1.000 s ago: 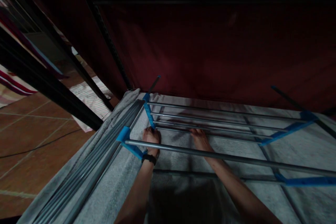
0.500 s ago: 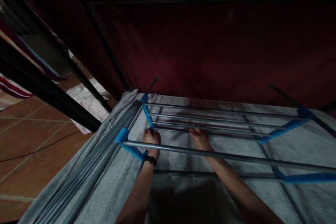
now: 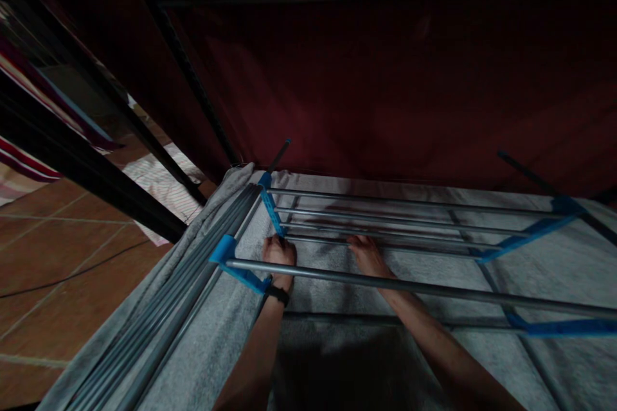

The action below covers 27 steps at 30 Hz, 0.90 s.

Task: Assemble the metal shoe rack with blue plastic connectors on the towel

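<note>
A metal drying rack with blue plastic brackets (image 3: 273, 215) lies across a grey blanket (image 3: 328, 289). My left hand (image 3: 278, 257), with a dark band at the wrist, is closed at the lower end of the far left bracket, its fingertips partly hidden. To its right, my right hand (image 3: 367, 255) has its fingers curled at the nearest thin rod (image 3: 424, 250) of the far section. Both arms reach under the thicker front tube (image 3: 337, 274), which crosses above them.
Along the left runs a bundle of grey rods (image 3: 193, 270). Dark metal posts (image 3: 110, 180) stand at the bed's left side, with a dark red cloth (image 3: 361, 96) behind. A striped cloth (image 3: 166, 186) and a cable (image 3: 77, 276) lie on the tiled floor (image 3: 48, 250).
Almost nothing differs. The right end of the rack has shifted slightly to the right in view, while both hands keep their places on the rack.
</note>
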{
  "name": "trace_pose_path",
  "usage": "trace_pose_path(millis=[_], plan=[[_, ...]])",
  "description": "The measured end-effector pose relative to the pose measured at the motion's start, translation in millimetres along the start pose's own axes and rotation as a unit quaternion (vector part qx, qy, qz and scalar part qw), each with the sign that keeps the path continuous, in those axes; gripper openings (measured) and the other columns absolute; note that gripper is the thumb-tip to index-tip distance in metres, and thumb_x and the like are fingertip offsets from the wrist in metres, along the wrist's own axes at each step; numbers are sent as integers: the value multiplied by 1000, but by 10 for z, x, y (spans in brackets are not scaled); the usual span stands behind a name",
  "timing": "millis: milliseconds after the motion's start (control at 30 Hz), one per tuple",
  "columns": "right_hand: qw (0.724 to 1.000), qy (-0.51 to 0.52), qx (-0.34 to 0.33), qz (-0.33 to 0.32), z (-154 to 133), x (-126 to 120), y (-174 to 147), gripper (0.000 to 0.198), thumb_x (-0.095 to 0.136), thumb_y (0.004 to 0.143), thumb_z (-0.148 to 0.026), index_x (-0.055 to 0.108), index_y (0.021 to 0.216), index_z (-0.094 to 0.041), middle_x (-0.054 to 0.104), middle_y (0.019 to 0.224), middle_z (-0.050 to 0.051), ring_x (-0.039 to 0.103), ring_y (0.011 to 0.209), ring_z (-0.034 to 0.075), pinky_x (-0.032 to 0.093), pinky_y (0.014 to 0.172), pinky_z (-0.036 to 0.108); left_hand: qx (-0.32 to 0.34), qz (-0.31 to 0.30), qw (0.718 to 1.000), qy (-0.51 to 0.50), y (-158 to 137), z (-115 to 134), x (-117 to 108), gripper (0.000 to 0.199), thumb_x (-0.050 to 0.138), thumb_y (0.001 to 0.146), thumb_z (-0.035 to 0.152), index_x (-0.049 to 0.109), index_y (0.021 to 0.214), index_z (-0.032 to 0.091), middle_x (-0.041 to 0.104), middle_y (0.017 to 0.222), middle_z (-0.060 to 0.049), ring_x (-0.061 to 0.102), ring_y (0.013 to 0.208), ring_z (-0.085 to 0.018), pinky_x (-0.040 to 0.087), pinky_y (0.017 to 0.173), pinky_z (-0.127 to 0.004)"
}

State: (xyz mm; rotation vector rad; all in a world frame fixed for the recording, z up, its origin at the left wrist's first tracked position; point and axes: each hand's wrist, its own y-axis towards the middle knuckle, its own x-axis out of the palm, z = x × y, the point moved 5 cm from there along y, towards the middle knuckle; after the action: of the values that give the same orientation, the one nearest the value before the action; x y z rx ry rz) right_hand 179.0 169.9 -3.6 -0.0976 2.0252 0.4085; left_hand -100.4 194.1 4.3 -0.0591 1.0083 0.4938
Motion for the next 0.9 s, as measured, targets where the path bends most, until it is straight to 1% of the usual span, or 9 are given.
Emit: trace_pose_path(millis=[67, 233, 400, 500, 567, 733, 800, 900], plan=[[1000, -6, 3, 4, -1, -6, -1, 35, 49, 93, -7, 73, 112, -23, 66, 133, 14, 58, 131, 29, 50, 112, 46, -1, -2, 1000, 4, -8, 10, -8, 25, 53, 93, 18, 72, 108, 11, 71, 101, -18, 64, 110, -32, 48, 98, -43], [1000, -7, 15, 10, -6, -17, 7, 38, 46, 94, -6, 71, 118, -24, 67, 135, 11, 57, 134, 26, 48, 115, 44, -2, -4, 1000, 0, -38, 51, -48, 31, 49, 98, 25, 71, 111, 8, 69, 105, -21, 64, 109, -33, 47, 97, -43], [999, 19, 31, 6, 3, -44, 6, 38, 46, 96, -8, 72, 118, -22, 67, 134, 12, 58, 132, 25, 47, 117, 42, -13, -1, 1000, -20, -49, 53, -49, 27, 51, 97, 25, 70, 110, 11, 69, 105, -19, 64, 109, -32, 47, 97, -43], [999, 32, 24, 0, 3, -63, 3, 38, 48, 94, -5, 73, 117, -21, 69, 133, 12, 60, 130, 25, 48, 116, 43, -16, 4, 999, -47, -51, 28, -34, 27, 50, 98, 24, 67, 116, 13, 71, 108, -18, 64, 113, -31, 47, 99, -42], [999, 37, 16, -3, 3, -68, 4, 38, 50, 93, -4, 74, 118, -21, 68, 135, 12, 59, 131, 25, 48, 116, 43, -21, 11, 998, -65, -57, 1, -28, 26, 50, 98, 23, 64, 119, 14, 72, 111, -17, 64, 113, -29, 49, 97, -42], [999, 41, 11, -8, 20, -53, 11, 38, 49, 94, -6, 74, 119, -20, 69, 132, 13, 60, 129, 25, 51, 113, 44, -32, 23, 995, -90, -77, -56, -21, 19, 53, 96, 26, 59, 113, 18, 72, 108, -14, 67, 107, -28, 51, 92, -42], [999, 40, 11, -9, 26, -45, 11, 39, 47, 94, -6, 73, 119, -21, 69, 131, 11, 61, 128, 24, 51, 113, 44, -33, 25, 995, -94, -83, -62, -19, 18, 52, 97, 28, 59, 111, 19, 72, 109, -14, 67, 107, -28, 51, 92, -42], [999, 37, 7, -6, 24, -42, 5, 40, 44, 96, -6, 73, 119, -23, 69, 133, 10, 59, 131, 22, 48, 115, 41, -37, 26, 995, -91, -92, -61, -21, 18, 51, 97, 29, 57, 111, 19, 72, 108, -15, 67, 106, -29, 51, 90, -42]])
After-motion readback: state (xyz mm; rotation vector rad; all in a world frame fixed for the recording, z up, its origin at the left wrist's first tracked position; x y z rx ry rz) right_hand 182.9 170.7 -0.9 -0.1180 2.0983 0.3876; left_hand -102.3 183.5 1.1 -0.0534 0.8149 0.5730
